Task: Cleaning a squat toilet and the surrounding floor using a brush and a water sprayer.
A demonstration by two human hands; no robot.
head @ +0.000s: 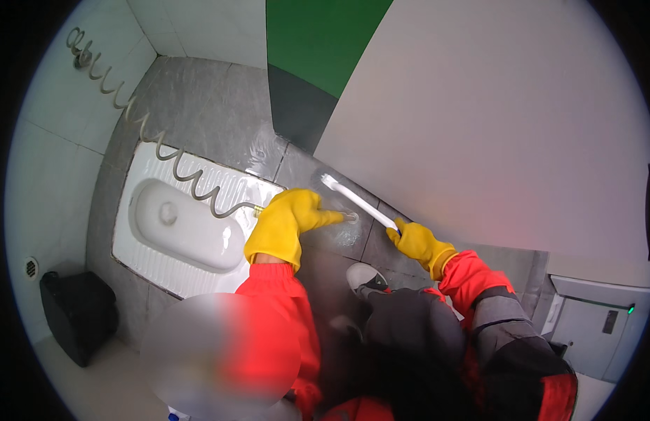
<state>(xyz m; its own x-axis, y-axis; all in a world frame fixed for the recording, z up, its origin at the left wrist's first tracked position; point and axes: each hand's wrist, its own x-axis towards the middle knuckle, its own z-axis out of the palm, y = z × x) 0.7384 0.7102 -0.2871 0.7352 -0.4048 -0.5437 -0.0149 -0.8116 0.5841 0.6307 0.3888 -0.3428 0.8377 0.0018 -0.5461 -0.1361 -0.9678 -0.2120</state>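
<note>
My left hand (288, 221), in a yellow rubber glove, is closed around the end of a coiled grey hose (180, 168), beside a white ceramic squat toilet (177, 263). The nozzle is hidden by the glove; water splashes on the grey tiles just beyond my fingers. My right hand (417, 242), also in a yellow glove, grips the handle of a white long-handled scrubbing brush (364, 205). The brush head rests on or just above the wet floor tiles (256, 116), near the foot of the partition.
A large pale partition panel (477, 116) rises on the right, with a green panel (325, 47) beyond it. A black bin (77, 316) stands by the left wall. The hose meets the tiled wall at the upper left. My shoe (364, 276) is on the floor near the splash.
</note>
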